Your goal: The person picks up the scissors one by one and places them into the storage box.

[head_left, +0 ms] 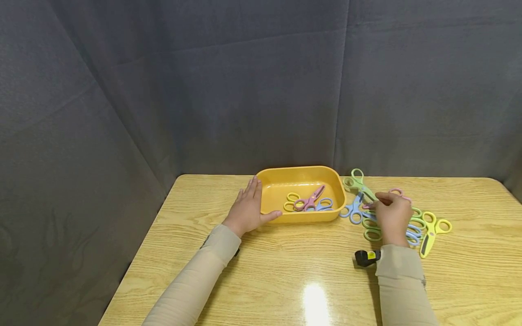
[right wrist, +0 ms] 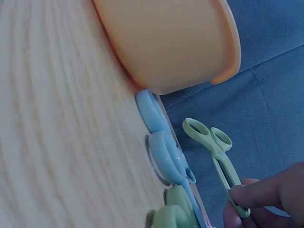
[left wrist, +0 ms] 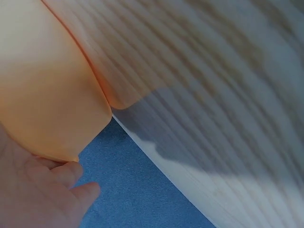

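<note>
Right wrist view: green scissors (right wrist: 219,153) hang clear of the counter (head_left: 281,267), blades pinched between the right hand's (head_left: 393,215) thumb and fingers, near loose blue scissors (head_left: 356,207) and right of the yellow tray (head_left: 302,218); the left hand (head_left: 249,208), thumb spread, rests straight fingers against the tray's left end.

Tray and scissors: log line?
right hand: pinches green scissors by blades | left hand: touches tray | tray contents: yellow, pink, blue scissors
</note>
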Demonstrator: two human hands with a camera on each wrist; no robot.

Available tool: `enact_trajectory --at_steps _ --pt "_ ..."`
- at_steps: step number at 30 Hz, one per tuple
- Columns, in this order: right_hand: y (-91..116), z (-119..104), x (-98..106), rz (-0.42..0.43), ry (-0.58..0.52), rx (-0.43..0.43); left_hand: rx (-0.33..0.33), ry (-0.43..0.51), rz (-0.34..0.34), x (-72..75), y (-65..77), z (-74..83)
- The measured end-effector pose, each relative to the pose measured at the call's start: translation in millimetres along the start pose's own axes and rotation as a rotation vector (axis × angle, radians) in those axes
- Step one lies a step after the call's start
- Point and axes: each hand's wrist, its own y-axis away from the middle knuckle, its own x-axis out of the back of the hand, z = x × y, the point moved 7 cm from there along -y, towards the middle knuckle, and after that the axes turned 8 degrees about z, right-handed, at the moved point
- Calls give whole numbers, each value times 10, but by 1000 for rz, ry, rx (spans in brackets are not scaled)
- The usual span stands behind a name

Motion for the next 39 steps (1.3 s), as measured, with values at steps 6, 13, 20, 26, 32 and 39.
enact_trajectory --at_steps 6,13,20,26,32,39 --pt "11 -29 30 1 -13 -11 3 11 0 -5 -2 3" --pt "16 -83 66 42 -43 -6 7 15 -8 -4 2 6" --pt "67 -270 134 61 -111 19 6 26 -11 0 12 4" --pt "108 -429 126 73 -153 78 7 34 -15 6 9 12" --pt "156 -558 81 56 -195 144 6 34 -12 -5 7 -2" --pt "205 -672 -1 48 -182 252 4 42 -3 1 13 -2"
